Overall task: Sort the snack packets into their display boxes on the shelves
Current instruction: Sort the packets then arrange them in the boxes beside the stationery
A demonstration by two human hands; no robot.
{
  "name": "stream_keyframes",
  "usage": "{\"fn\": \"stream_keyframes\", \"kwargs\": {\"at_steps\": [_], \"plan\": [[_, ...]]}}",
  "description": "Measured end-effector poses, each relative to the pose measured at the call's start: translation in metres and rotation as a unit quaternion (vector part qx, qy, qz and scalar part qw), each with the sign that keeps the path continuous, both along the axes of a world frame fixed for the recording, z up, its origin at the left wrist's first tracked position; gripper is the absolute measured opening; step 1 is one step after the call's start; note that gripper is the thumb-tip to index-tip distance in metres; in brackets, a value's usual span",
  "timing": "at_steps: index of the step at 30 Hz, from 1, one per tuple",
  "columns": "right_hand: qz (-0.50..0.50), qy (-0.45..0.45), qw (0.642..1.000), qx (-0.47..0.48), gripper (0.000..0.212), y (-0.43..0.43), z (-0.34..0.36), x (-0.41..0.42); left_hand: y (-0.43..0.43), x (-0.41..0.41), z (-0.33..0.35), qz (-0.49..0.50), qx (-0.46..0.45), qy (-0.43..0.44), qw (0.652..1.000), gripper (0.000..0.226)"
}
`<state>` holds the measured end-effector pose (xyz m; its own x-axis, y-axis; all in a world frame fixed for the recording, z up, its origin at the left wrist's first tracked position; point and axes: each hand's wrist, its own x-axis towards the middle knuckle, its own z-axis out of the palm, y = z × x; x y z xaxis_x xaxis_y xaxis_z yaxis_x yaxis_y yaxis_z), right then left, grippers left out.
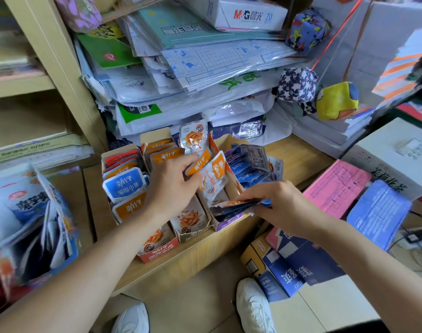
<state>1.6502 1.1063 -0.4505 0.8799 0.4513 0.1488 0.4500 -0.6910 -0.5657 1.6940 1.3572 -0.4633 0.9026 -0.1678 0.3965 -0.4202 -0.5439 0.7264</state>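
Three narrow display boxes stand side by side at the centre of the frame on a wooden shelf (pixel 299 152). The left box (pixel 154 254), red-fronted, holds upright packets with blue and orange tops; a blue-topped packet (pixel 122 185) sits near its front, an orange-topped packet (pixel 130 207) just below it. The middle box (pixel 193 227) holds orange-topped packets, and one orange fish-snack packet (pixel 193 138) stands upright at its far end. The right box (pixel 229 223), purple-fronted, holds dark blue packets (pixel 249 162) piled loosely toward its back.

The left hand (pixel 173 183), centre frame, is closed on orange-and-white packets (pixel 212 174); the thumb and fingers pinch their lower edge, and the packets fan up and right above the middle box. The right hand (pixel 277 203), right of centre, is closed on a dark blue packet (pixel 234 206) held flat, its free end pointing left over the front of the right box.

The packet lettering is Chinese and appears upside down. At upper centre, a white carton (pixel 248 13) reads "M&G" and "70". It rests on a stack of plastic-wrapped paper goods (pixel 205 68). Fabric cubes (pixel 297 84) hang at upper right. A pink printed sheet (pixel 335 188) and a blue sheet (pixel 378 212) lie at right. A large blue-and-white snack box (pixel 29 212) stands at lower left. White shoes (pixel 253 306) show at the bottom edge.
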Motion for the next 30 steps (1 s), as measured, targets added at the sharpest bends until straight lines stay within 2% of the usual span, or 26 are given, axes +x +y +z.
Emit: {"fn": "stream_keyframes", "kwargs": {"at_steps": [1,6,11,15,22,26,30], "plan": [[-0.009,0.000,1.000,0.004,0.032,-0.001,0.001,0.001,0.002,0.000,0.002,0.007,-0.011,-0.008,1.000,0.007],[-0.030,-0.024,0.999,0.019,0.021,-0.002,0.006,0.006,0.013,0.003,0.005,0.017,-0.094,0.005,0.995,0.020],[-0.083,-0.009,0.995,0.060,0.015,0.000,0.006,0.009,0.021,-0.001,0.010,0.039,-0.190,0.058,0.979,0.011],[-0.122,0.009,0.986,0.109,0.016,0.001,0.009,0.017,0.029,0.000,0.011,0.063,-0.214,0.066,0.973,0.016],[-0.249,-0.057,0.956,0.146,0.019,0.033,0.002,0.030,0.029,-0.005,0.014,0.122,-0.206,0.026,0.971,0.006],[-0.299,-0.036,0.925,0.230,0.017,0.034,0.010,0.043,0.031,-0.008,0.019,0.146,-0.217,0.017,0.965,0.011],[-0.300,-0.092,0.899,0.305,0.010,0.022,0.032,0.041,0.034,-0.009,0.021,0.109,-0.270,0.044,0.956,0.013]]}}
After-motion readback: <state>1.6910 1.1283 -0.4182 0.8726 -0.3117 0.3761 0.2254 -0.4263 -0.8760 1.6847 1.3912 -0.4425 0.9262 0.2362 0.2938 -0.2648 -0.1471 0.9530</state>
